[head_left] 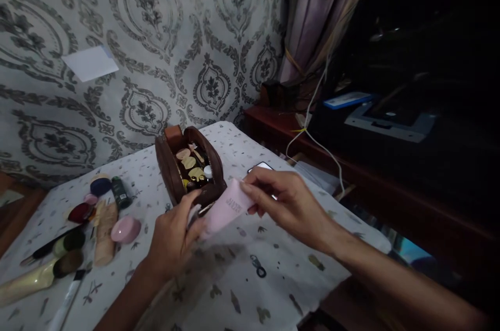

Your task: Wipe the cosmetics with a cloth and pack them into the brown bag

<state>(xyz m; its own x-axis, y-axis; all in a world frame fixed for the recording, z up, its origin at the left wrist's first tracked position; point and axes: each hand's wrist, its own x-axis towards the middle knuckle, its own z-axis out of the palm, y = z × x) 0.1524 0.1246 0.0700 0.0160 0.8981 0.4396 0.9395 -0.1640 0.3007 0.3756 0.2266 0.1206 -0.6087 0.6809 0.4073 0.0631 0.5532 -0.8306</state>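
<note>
A pale pink squeeze tube [230,207] with dark lettering is held slantwise above the table. My right hand [287,203] is closed on its upper right end, pinching it between thumb and fingers. At the lower left end, my left hand [174,232] has its thumb against the tube and its index finger raised; that end is partly hidden by the fingers. Just behind the tube stands a brown cosmetics bag [164,169], unzipped, with several small items inside, among them round gold-coloured pieces [189,162] and a white cap [208,171].
Left on the patterned tablecloth [234,289] lie makeup brushes [29,284], a pink round jar [125,229], a beige tube [104,232], a dark green bottle [121,193] and a blue-lidded jar [100,184]. A phone [261,166] lies behind my right hand. A white cable [326,148] hangs at right.
</note>
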